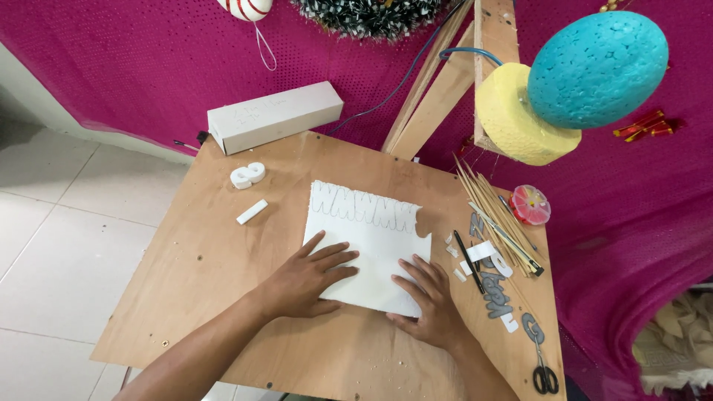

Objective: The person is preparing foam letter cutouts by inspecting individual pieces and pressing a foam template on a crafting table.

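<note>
Both the left hand (308,278) and the right hand (429,308) lie flat with fingers spread, pressing down the white foam sheet (368,238) directly beneath them on the plywood table (200,260).

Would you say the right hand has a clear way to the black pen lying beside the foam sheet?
Probably yes: the right hand rests flat on the white foam sheet, and the black pen lies just right of it, uncovered.

Single view, head-worn camera. It looks steeply down and forward from above the counter (223,252), close in, near arm's length. The frame takes in the whole counter top, the floor (59,223) at left and magenta cloth (148,59) beyond.
</note>
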